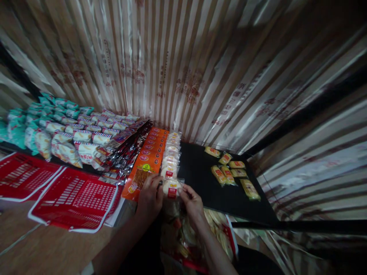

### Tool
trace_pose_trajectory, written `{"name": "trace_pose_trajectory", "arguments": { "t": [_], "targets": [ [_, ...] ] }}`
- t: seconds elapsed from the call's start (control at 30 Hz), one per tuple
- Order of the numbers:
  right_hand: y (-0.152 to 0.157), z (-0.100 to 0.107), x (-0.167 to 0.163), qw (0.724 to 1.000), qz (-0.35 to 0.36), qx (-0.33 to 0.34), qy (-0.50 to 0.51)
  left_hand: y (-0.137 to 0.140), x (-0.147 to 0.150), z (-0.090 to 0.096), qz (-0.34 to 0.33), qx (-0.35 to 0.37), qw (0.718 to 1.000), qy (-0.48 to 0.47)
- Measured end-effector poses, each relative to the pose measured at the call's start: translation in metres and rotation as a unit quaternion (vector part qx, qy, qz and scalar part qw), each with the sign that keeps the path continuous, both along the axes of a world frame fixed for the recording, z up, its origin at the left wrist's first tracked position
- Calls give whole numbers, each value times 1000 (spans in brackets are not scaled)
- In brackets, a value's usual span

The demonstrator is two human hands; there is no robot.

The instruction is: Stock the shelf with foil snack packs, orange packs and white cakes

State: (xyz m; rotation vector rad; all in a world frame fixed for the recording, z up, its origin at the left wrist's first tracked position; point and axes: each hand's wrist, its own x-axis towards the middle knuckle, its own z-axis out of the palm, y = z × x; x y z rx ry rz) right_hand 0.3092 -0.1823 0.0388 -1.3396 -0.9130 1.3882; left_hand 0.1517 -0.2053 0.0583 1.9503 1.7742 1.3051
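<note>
A small clear-wrapped snack packet [171, 189] with a red label lies between my hands at the near end of a row of like packets [171, 156] on the black shelf [197, 168]. My left hand [149, 194] grips its left side, fingers closed, with a dark ring showing. On the packet's right edge, my right hand [190, 198] pinches the wrapper between thumb and fingers. Left of the row stands an orange snack pack [147, 160]. Below my hands sits a red basket [233, 238] filled with more wrapped packets, partly hidden by my right forearm.
Several yellow packets [226, 173] lie scattered on the shelf's right part. To the left are dark red packs [127, 149], white bags [83, 135] and teal bags [17, 126]. Red baskets [74, 198] with white handles stand in front; a striped curtain [183, 68] hangs behind.
</note>
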Motion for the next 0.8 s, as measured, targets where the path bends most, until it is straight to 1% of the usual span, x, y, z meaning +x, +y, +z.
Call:
{"name": "trace_pose_trajectory", "arguments": {
  "t": [0.07, 0.13, 0.2, 0.3, 0.47, 0.57, 0.67, 0.8],
  "targets": [
    [6, -5, -5, 999, -31, -13, 30, -4, 3, -13, 10, -4, 1000, 10],
    [14, -10, -8, 999, -45, -8, 28, -7, 7, -27, 6, -26, 999, 24],
    [21, -15, -10, 999, -38, 5, 11, -8, 12, -38, 3, -52, 998, 39],
    [30, -23, -9, 999, -21, 20, -22, -8, 16, -49, 1, -74, 996, 58],
    [37, -38, -8, 997, -39, 24, -65, -5, 20, -58, 5, -77, 994, 81],
    [38, -43, -10, 994, -55, 31, -88, -4, 21, -62, 11, -72, 993, 90],
    [39, -45, -12, 991, -64, 44, -109, -2, 21, -64, 17, -65, 993, 98],
    [36, -42, -12, 982, -71, 84, -156, -1, 23, -61, 25, -59, 991, 116]
  ]
}}
